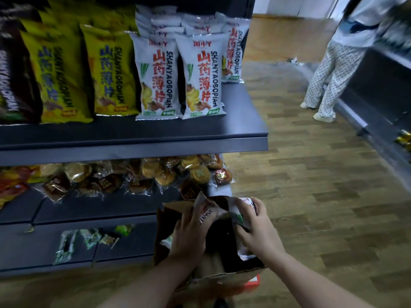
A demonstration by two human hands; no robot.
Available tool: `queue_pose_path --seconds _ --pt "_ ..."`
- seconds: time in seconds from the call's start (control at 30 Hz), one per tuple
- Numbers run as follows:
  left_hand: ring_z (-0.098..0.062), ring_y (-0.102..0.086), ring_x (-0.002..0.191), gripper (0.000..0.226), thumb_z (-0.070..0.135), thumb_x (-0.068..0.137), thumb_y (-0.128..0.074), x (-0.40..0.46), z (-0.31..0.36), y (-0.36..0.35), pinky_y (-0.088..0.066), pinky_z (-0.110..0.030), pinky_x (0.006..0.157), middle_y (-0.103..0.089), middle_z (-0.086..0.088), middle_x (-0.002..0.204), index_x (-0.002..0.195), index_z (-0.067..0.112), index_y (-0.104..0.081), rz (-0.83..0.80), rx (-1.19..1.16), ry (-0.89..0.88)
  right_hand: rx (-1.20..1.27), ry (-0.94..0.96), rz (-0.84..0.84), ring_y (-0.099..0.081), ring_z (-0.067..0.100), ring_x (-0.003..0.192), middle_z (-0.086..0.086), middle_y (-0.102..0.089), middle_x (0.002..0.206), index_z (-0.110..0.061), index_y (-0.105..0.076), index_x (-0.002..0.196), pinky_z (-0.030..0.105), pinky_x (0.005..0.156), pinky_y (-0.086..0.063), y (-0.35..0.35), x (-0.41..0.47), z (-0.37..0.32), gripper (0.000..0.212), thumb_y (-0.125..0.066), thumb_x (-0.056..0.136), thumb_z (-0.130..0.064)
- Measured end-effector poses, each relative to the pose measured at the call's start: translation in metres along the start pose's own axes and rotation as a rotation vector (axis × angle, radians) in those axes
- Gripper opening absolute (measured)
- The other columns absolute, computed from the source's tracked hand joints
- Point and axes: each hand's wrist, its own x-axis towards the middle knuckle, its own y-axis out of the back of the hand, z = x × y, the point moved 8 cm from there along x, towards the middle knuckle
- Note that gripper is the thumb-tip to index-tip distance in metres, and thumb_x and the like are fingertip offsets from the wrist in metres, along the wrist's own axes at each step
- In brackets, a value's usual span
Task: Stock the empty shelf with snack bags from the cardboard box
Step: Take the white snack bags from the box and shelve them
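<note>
A brown cardboard box (pixel 231 277) stands on the floor in front of the shelving, its flaps open. My left hand (pixel 189 234) grips a white snack bag (pixel 205 211) at the box's mouth. My right hand (pixel 253 227) grips a second white snack bag (pixel 241 210) beside it. More pale bags lie deep in the box, partly hidden by my hands. On the top shelf (pixel 244 138) several white snack bags (pixel 200 74) stand upright at the right end, beside yellow ones (pixel 109 72).
The middle shelf holds loose wrapped pastries (pixel 155 172); the bottom shelf holds a few small green packets (pixel 93 237). A person in dotted trousers (pixel 327 74) stands at the far right by another dark shelf unit (pixel 382 90). Wooden floor lies between.
</note>
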Motion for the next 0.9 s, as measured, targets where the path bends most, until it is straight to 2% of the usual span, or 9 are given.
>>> queue_pose_path --seconds 0.07,0.27,0.43,0.6,0.77,0.9 --pt "-0.034 -0.054 0.112 0.075 0.004 0.064 -0.071 0.002 -0.001 0.015 -0.056 -0.038 0.068 -0.037 -0.005 0.145 0.125 0.037 -0.042 0.051 0.032 -0.039 -0.016 -0.006 0.067 -0.042 0.020 0.126 -0.012 -0.011 0.145 -0.051 -0.026 0.137 0.034 0.082 -0.052 0.012 -0.006 -0.005 0.067 -0.061 0.084 -0.032" --pt "-0.038 -0.054 0.113 0.084 0.002 0.057 -0.072 0.008 0.014 0.052 -0.056 -0.043 0.067 -0.050 -0.007 0.135 0.127 0.039 -0.045 0.135 0.073 -0.058 -0.037 0.009 0.221 -0.034 0.022 0.134 -0.009 -0.011 0.149 -0.052 -0.025 0.137 0.037 0.082 -0.053 0.044 -0.016 -0.027 0.073 -0.066 0.081 -0.029" --pt "-0.039 -0.054 0.113 0.082 0.001 0.060 -0.070 0.004 0.032 0.077 -0.058 -0.045 0.067 -0.046 -0.006 0.134 0.127 0.040 -0.043 0.258 -0.001 -0.137 -0.026 0.017 0.313 -0.031 0.021 0.137 -0.012 -0.008 0.150 -0.052 -0.026 0.137 0.039 0.078 -0.053 0.070 -0.024 -0.046 0.073 -0.066 0.081 -0.028" --pt "-0.039 -0.051 0.117 0.064 0.012 0.075 -0.047 -0.008 0.046 0.101 -0.056 -0.048 0.074 -0.045 -0.004 0.137 0.132 0.039 -0.040 0.322 -0.059 -0.240 -0.016 0.111 0.420 -0.035 0.026 0.137 -0.011 -0.010 0.149 -0.053 -0.022 0.133 0.039 0.074 -0.052 0.095 -0.040 -0.067 0.079 -0.070 0.078 -0.025" --pt "-0.040 -0.046 0.120 0.052 0.016 0.082 -0.044 -0.019 0.059 0.145 -0.054 -0.050 0.078 -0.044 -0.005 0.138 0.130 0.035 -0.046 0.517 -0.094 -0.310 -0.029 0.199 0.523 -0.041 0.030 0.133 -0.005 -0.019 0.147 -0.050 -0.029 0.133 0.041 0.070 -0.055 0.118 -0.052 -0.091 0.080 -0.076 0.074 -0.024" --pt "-0.039 -0.048 0.118 0.048 0.013 0.084 -0.042 -0.010 0.070 0.184 -0.051 -0.049 0.087 -0.046 -0.007 0.136 0.127 0.032 -0.048 0.663 -0.078 -0.304 -0.002 0.222 0.618 -0.041 0.030 0.132 -0.002 -0.022 0.147 -0.045 -0.035 0.131 0.044 0.073 -0.055 0.141 -0.046 -0.112 0.070 -0.074 0.075 -0.030"
